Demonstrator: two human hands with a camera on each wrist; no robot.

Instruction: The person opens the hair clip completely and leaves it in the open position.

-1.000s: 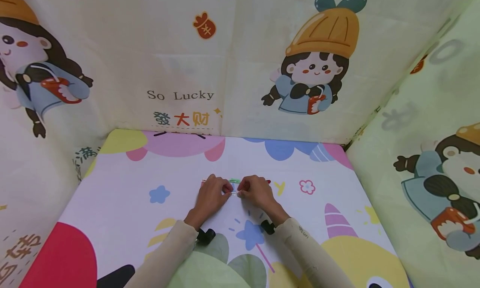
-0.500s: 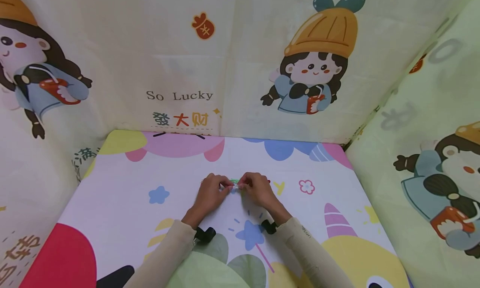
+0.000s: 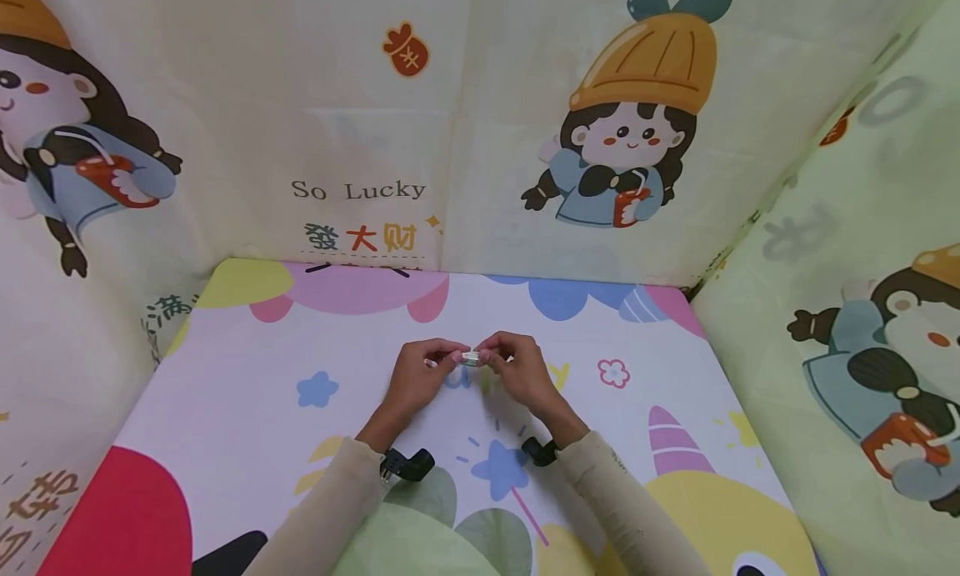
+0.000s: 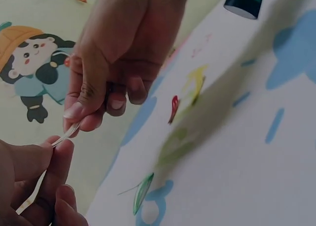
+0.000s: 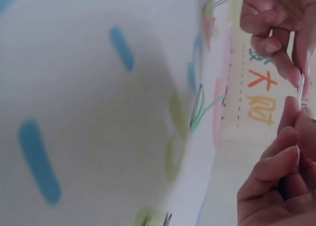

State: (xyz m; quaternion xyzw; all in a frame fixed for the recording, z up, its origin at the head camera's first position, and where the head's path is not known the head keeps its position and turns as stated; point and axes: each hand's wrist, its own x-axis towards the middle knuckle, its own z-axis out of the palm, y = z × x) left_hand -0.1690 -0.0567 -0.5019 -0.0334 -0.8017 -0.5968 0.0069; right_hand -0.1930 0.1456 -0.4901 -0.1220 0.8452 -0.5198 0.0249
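My left hand [image 3: 416,374] and right hand [image 3: 522,374] meet over the middle of the table, fingertips facing. Between them is a thin white paper clip [image 4: 65,135], one end pinched by each hand's thumb and fingers. The fingertips cover both ends of it. In the left wrist view a green paper clip [image 4: 143,194] lies on the table below the hands, with a wire end sticking out. Nearer the right hand's side lie a red paper clip [image 4: 173,109] and a yellowish one. The right wrist view shows the green clip's loops spread apart.
A reddish and greenish clip [image 5: 208,23] lies on the left hand's side of the table. The printed tabletop [image 3: 247,376] stretches around the hands. Patterned cloth walls [image 3: 480,142] enclose it at the back and both sides.
Both hands have lifted and shifted slightly away from the body, carrying the white paper clip with them. It now overlaps the spot where the green clip showed earlier in the head view.
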